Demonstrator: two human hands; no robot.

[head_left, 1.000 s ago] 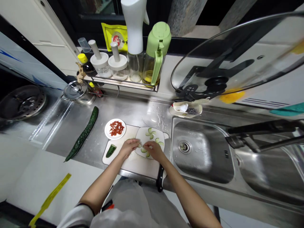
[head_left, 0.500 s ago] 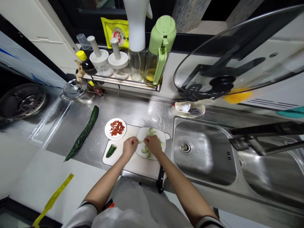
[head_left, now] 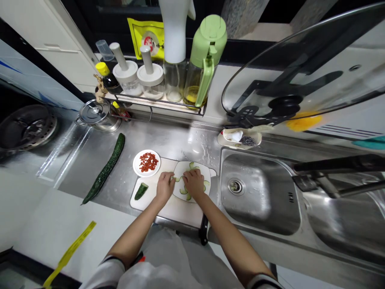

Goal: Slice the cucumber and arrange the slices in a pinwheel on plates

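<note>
Cutting board (head_left: 182, 212) supports a white plate (head_left: 181, 168) of cucumber slices (head_left: 183, 192). Over it the right hand (head_left: 194, 183) has just flattened, its grip hidden beneath; the left hand (head_left: 164, 187), at the rim, is pinched, apparently on more slices. One slice (head_left: 177, 179) lies between them, seemingly being laid in place.

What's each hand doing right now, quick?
Left hand: closed, seemingly holding slices.
Right hand: over the plate; open or closed, can't tell.
</note>
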